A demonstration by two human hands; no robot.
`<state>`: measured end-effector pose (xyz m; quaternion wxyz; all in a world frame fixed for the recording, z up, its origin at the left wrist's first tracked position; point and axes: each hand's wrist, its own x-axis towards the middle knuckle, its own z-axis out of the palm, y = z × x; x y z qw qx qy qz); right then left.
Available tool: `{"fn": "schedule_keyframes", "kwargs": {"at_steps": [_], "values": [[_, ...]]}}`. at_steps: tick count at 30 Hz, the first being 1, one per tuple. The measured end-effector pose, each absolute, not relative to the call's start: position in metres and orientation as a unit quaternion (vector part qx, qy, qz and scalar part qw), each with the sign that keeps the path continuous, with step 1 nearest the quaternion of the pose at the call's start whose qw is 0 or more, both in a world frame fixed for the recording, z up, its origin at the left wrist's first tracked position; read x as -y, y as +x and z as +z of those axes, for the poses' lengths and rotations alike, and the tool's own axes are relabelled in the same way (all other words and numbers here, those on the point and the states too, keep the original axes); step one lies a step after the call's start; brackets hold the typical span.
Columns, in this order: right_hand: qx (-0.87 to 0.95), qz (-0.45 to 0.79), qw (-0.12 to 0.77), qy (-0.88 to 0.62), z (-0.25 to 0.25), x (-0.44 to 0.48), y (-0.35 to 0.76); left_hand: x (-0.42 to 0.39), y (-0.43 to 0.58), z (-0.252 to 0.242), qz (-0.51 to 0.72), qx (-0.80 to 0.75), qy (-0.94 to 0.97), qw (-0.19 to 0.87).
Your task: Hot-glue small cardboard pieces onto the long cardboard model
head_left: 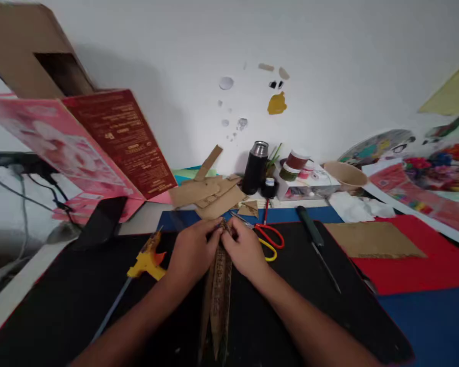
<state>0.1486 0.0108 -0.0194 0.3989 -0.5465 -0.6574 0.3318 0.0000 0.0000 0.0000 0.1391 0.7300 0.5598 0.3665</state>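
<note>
While both hands pinch the far tip of the cardboard strip bundle (217,290), keep the layers lined up.

Your left hand (193,252) and right hand (245,250) meet at the bundle's top end, fingers pressed together around the folded cardboard, which runs lengthwise toward you over the black mat (61,295) on the counter. To do this well, I'd judge you should squeeze evenly from both sides so the strips do not slide apart, and hold the tip low against the mat for support. Mind the yellow glue gun (147,260) just left of your wrist and the red-and-yellow scissors (270,239) just right; the screwdriver (315,242) lies further off.
</note>
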Motion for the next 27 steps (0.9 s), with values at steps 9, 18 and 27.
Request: {"fn": "schedule_keyframes", "kwargs": {"at_steps": [9,18,27], "values": [[0.656,0.333,0.398,-0.548,-0.0162,-0.0095,0.1487,-0.0003,-0.0012,0.0036,0.362,-0.569,0.722,0.154],[0.654,0.333,0.402,-0.548,-0.0140,-0.0095,0.1484,-0.0007,-0.0007,0.0048,0.359,-0.574,0.716,0.171],[0.654,0.332,0.405,-0.546,-0.0155,-0.0098,0.1487,-0.0009,-0.0008,0.0056,0.352,-0.574,0.720,0.168]]}}
